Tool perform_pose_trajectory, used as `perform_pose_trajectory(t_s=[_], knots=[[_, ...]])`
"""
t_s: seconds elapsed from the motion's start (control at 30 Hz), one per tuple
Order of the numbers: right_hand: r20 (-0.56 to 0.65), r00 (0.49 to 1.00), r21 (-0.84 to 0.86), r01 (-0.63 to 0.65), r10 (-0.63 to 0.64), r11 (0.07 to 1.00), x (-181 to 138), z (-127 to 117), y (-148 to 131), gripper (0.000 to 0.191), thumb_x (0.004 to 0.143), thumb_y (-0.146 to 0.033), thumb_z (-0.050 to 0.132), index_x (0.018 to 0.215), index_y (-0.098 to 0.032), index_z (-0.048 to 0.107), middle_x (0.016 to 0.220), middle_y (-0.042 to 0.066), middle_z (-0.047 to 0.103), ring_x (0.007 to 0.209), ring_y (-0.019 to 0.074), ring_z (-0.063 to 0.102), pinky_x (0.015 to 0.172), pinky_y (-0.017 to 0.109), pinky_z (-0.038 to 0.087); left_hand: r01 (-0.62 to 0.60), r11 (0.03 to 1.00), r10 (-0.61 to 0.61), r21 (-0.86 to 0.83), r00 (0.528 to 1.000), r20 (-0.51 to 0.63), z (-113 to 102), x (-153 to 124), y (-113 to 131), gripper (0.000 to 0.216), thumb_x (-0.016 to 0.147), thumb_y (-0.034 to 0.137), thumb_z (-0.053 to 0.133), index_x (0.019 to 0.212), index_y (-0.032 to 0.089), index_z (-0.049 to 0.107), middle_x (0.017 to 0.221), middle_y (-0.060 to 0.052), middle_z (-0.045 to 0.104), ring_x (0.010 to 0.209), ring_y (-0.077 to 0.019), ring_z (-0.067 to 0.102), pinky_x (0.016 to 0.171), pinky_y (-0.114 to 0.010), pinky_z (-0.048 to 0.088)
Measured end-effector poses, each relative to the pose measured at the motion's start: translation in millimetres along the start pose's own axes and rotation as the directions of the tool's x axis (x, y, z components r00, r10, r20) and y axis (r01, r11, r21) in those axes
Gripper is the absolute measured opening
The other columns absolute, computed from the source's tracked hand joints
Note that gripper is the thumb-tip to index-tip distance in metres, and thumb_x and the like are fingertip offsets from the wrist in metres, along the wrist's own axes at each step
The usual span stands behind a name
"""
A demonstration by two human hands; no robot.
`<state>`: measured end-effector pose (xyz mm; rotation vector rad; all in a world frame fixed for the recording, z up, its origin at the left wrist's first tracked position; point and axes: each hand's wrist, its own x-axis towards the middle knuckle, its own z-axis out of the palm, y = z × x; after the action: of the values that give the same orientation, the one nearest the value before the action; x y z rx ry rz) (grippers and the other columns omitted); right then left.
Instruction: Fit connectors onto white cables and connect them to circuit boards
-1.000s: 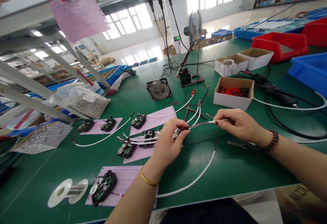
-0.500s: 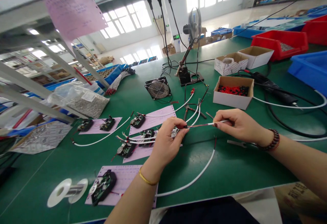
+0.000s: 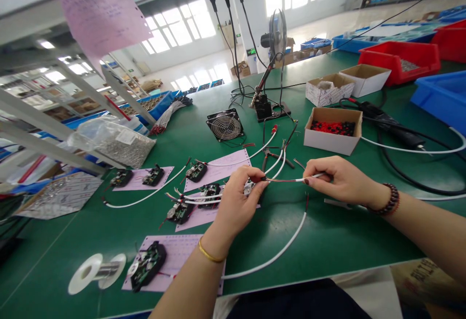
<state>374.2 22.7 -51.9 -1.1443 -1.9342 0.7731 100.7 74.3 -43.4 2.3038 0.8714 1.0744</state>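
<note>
My right hand (image 3: 325,177) pinches a white cable (image 3: 299,180) near its stripped end. Thin coloured wires (image 3: 282,180) stretch from that end to my left hand (image 3: 243,190), whose thumb and forefinger are closed on their tips. Beneath my left hand, small circuit boards (image 3: 209,195) lie on pink paper sheets (image 3: 196,222), partly hidden by the hand. Other white cables (image 3: 280,163) curve past just beyond the fingers. Pliers (image 3: 271,154) lie behind them. Below my right hand, a loose white cable (image 3: 287,251) with a bared end rests on the green table (image 3: 345,241).
At the back stand a small square fan (image 3: 225,125) and a fume fan on a stand (image 3: 267,110). To the right are a box of red and black parts (image 3: 331,146), a black corded tool (image 3: 391,127) and a red bin (image 3: 396,64). A wire spool (image 3: 85,275) lies front left.
Both hands stay nearly in place, still pinching the cable and its wires. The wires between the fingers have shifted slightly.
</note>
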Motion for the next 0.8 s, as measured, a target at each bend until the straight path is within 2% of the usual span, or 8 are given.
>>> perform_pose_trajectory(t_s=[0.3,0.57,0.8], knots=[[0.034,0.999,-0.008,-0.014,0.014,1.000,0.3,0.4,1.4,0.027,0.097,-0.037,0.058,0.082,-0.016,0.065,0.063,-0.002,0.052,0.052,0.0104,0.039,0.050,0.024,0.032,0.016,1.000,-0.016,0.010,1.000,0.007,0.5,0.9,1.5,0.004,0.095,0.020,0.062,0.099,0.021,0.062,0.093,-0.003,0.067,0.085,-0.0189,0.062,0.081,-0.032,0.050],[-0.027,0.994,0.167,-0.103,0.109,0.981,2.5,-0.9,-4.6,0.027,0.092,-0.039,0.062,0.077,-0.017,0.062,0.058,-0.005,0.042,0.051,0.0102,0.031,0.047,0.024,0.025,-0.046,0.999,0.046,-0.004,0.997,0.064,0.1,1.4,-1.6,0.009,0.096,0.013,0.063,0.100,0.021,0.064,0.096,-0.002,0.068,0.091,-0.0188,0.062,0.086,-0.032,0.048],[-0.066,0.989,0.183,-0.118,0.132,0.976,2.0,-2.8,-5.3,0.028,0.091,-0.040,0.064,0.078,-0.015,0.065,0.060,-0.004,0.044,0.053,0.0100,0.032,0.048,0.023,0.025,-0.051,0.999,0.052,-0.010,0.993,0.103,1.5,1.8,-1.3,0.007,0.097,0.015,0.061,0.100,0.021,0.064,0.095,-0.004,0.067,0.090,-0.0204,0.062,0.086,-0.035,0.048]])
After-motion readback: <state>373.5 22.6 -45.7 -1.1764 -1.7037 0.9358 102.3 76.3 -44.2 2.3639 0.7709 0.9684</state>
